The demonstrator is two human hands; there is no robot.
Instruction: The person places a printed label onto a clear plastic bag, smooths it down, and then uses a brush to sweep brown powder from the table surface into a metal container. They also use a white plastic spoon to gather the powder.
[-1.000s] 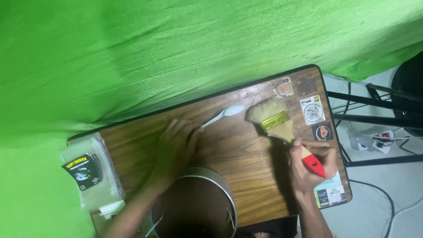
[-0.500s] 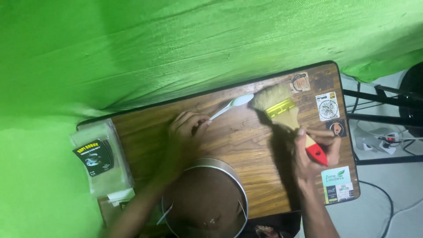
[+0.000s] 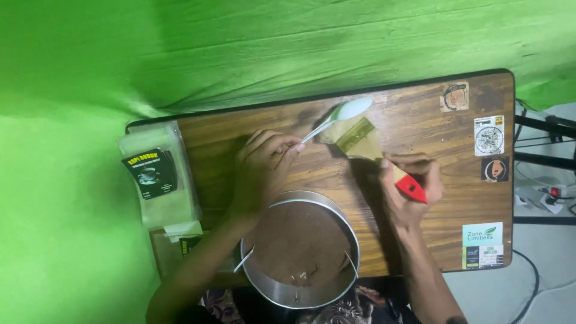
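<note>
My left hand (image 3: 261, 168) rests on the wooden table (image 3: 420, 108) and pinches the handle of a white plastic spoon (image 3: 339, 115), whose bowl points up and to the right. My right hand (image 3: 408, 186) grips the red handle of a wide paintbrush (image 3: 366, 144). The brush's pale bristles lie flat on the table just under the spoon's bowl. A round metal sieve (image 3: 300, 249) with brown powder in it sits at the near edge between my forearms.
Clear plastic packets with a dark label (image 3: 157, 177) lie at the table's left end. Stickers (image 3: 489, 137) dot the right end. A green cloth (image 3: 240, 42) hangs behind. Cables and a power strip (image 3: 549, 195) lie on the floor at right.
My left hand has taken hold of the spoon, which lay loose a second ago. The brush head has moved left, under the spoon's bowl.
</note>
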